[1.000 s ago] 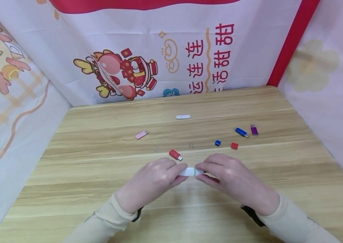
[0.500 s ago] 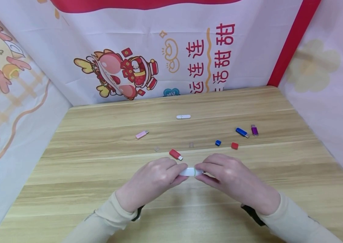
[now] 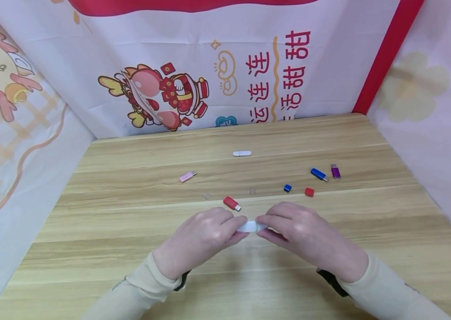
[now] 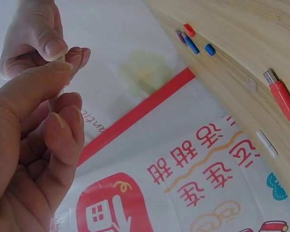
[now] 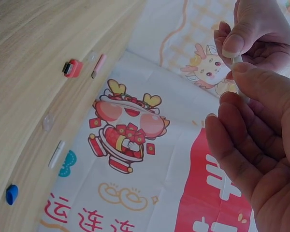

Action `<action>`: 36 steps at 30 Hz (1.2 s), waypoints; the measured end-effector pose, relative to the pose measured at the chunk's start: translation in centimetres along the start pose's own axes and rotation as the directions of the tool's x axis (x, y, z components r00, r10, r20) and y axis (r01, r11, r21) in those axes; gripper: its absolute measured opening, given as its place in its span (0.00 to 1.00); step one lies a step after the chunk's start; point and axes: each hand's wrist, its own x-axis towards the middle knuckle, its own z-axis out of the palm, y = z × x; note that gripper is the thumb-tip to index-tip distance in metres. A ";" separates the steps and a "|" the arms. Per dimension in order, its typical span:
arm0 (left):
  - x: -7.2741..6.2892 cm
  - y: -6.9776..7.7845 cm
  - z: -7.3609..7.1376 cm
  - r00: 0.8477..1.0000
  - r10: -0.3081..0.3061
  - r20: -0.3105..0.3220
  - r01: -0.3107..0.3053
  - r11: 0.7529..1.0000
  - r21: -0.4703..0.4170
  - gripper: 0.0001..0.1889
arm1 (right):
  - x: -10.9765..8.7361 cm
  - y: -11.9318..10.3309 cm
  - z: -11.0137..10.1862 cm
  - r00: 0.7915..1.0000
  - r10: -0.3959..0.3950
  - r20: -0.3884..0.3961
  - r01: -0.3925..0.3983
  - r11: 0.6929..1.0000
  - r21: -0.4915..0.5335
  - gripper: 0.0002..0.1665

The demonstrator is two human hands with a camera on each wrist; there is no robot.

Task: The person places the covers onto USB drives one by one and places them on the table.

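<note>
Just above the tabletop in the head view, both hands hold a white USB flash drive (image 3: 249,226) level between them. A thin green line crosses it near the right fingertips. My left hand (image 3: 205,233) pinches its left end between thumb and fingers. At the other end, my right hand (image 3: 309,235) pinches with thumb and fingertips. Both wrist views show the thumbs close together, with fingers covering most of the drive. Just beyond the hands lies a red USB flash drive (image 3: 231,203), its metal plug bare.
On the wooden table (image 3: 129,222) lie a pink drive (image 3: 187,177), a white drive (image 3: 242,154), a blue drive (image 3: 319,174) and a purple drive (image 3: 335,171). A blue cap (image 3: 287,188), a red cap (image 3: 309,192) and two clear caps (image 3: 252,190) lie among them. Printed cloth surrounds the table.
</note>
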 end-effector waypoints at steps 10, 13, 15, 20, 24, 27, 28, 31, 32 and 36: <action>0.5 0.4 -0.3 0.998 0.040 -0.043 -0.042 0.998 -0.054 0.14 | 0.0 0.0 -0.3 0.999 -0.034 -0.002 0.034 0.999 0.003 0.26; 0.8 0.5 -0.6 0.999 0.036 -0.037 -0.038 0.998 -0.049 0.15 | 0.0 0.0 -0.6 0.999 -0.039 -0.007 0.039 0.999 -0.006 0.24; 0.8 0.5 -0.7 0.999 0.033 -0.030 -0.035 0.998 -0.056 0.15 | 0.0 0.0 -0.8 0.999 -0.047 -0.004 0.047 0.999 -0.012 0.24; 0.9 0.5 -0.8 1.000 0.023 -0.015 -0.025 0.996 -0.083 0.15 | 0.0 0.0 -1.0 0.998 -0.068 -0.001 0.068 0.997 -0.023 0.22; 0.8 0.4 -0.7 1.000 0.010 -0.002 -0.010 0.995 -0.101 0.15 | 0.0 -0.1 -1.0 0.998 -0.064 0.015 0.064 0.998 -0.029 0.24; 0.8 0.4 -0.6 1.000 0.006 0.001 -0.006 0.994 -0.110 0.15 | -0.1 -0.1 -1.0 0.998 -0.058 0.034 0.060 0.997 -0.040 0.27; 0.8 0.4 -0.5 1.000 0.008 0.000 -0.008 0.994 -0.110 0.15 | -0.1 -0.1 -1.0 0.997 -0.063 0.036 0.064 0.997 -0.042 0.27; 0.8 0.3 -0.4 1.000 0.016 -0.005 -0.016 0.993 -0.117 0.14 | -0.1 -0.1 -1.0 0.996 -0.085 0.032 0.086 0.995 -0.046 0.22; 0.8 0.3 -0.3 1.000 0.019 -0.007 -0.020 0.992 -0.121 0.14 | 0.0 0.0 -1.0 0.995 -0.092 0.030 0.093 0.995 -0.046 0.20; 0.8 0.3 -0.2 1.000 0.027 -0.012 -0.028 0.991 -0.131 0.14 | 0.0 0.0 -1.0 0.995 -0.093 0.032 0.094 0.995 -0.038 0.19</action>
